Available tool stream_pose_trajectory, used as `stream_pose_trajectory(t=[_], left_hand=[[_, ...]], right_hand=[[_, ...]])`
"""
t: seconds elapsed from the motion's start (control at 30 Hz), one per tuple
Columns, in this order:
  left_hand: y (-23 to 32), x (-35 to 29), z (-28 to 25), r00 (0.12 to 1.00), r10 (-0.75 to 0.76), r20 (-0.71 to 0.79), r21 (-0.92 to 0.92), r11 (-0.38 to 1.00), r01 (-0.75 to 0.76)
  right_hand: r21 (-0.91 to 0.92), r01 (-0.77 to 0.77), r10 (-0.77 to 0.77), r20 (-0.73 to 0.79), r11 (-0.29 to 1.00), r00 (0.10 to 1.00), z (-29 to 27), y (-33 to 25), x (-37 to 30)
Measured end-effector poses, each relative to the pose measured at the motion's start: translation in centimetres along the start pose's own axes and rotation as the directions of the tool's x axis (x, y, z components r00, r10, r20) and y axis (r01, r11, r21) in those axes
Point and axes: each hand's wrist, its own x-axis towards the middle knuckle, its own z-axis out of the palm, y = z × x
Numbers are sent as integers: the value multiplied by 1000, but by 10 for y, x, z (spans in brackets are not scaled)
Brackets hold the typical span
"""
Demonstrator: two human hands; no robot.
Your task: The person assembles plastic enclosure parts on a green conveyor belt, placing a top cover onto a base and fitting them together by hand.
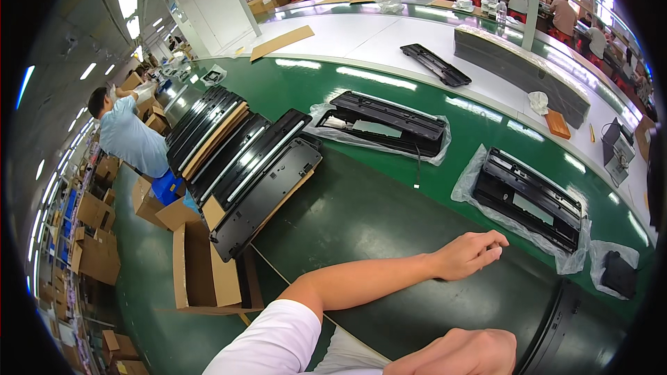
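The left hand (470, 257) hung over the dark mat (375, 215), its fingers bent and close together; whether they pinched anything, I could not tell. The right hand (462, 355) was low in view, its fingers hidden, so their state could not be told; a black panel (554, 330) lay near it. The nearest black housing (511, 179) lay beyond the left hand on the green surface (431, 212), the rim of its clear wrapping (571, 261) between them. A bagged black part (618, 274) lay to its right, another wrapped housing (389, 117) farther left. A tall stack of black panels (267, 191) crowded the left side, above an open carton (191, 264).
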Motion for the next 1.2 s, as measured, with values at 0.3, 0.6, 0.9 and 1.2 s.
stream_pose_trajectory(t=[0.3, 0.6, 0.9, 1.2], left_hand=[[-2, -4, -7, 1000, 3, 3, 10, 1000, -3], [-6, -6, -15, 1000, 12, 3, 7, 1000, -12], [-7, -9, -23, 1000, 8, 5, 10, 1000, -8], [-11, -11, -29, 1000, 6, 7, 15, 1000, -7]], right_hand=[[-122, -60, 53, -55, 991, 997, 1, -9, 10], [-124, -52, 54, 8, 991, 999, -7, 3, 13], [-143, -68, 62, -46, 987, 997, -6, 1, 22], [-472, 39, -145, -192, 881, 971, 0, 3, 30]])
